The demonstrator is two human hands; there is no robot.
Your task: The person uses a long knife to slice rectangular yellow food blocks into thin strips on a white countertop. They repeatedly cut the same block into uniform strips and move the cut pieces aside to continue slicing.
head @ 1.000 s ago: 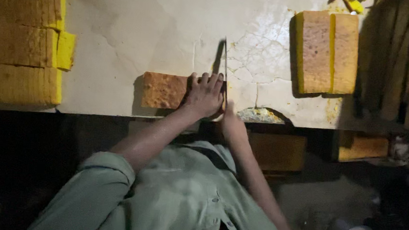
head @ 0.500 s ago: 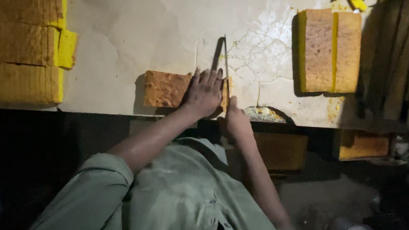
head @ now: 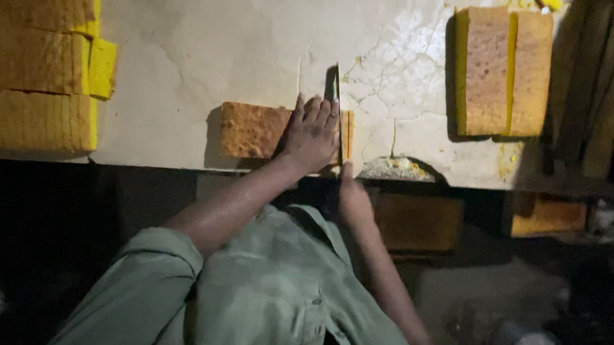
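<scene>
Head view, looking straight down on a pale, cracked stone worktop [head: 208,33]. At its near edge, a small rectangular block of brown-crusted sponge cake [head: 252,129], lying flat. Left hand [head: 312,130] spread palm-down over the right part of that block, fingers flat and pressing, not curled around anything. Just beside those fingertips, a thin steel knife blade [head: 335,98], standing on edge and running away from the body, set into the cake close to its right end, with a narrow slice [head: 347,133] showing on the far side of the blade. Right hand [head: 351,191] at the table's edge below the blade, closed around what must be the knife handle, though the handle itself lost in shadow. Far left, a stack of large yellow sponge slabs [head: 28,48], well apart from the block. Upper right, two more yellow-sided cake pieces [head: 501,71], side by side. Grey-green shirt sleeves [head: 160,270] in the foreground.
</scene>
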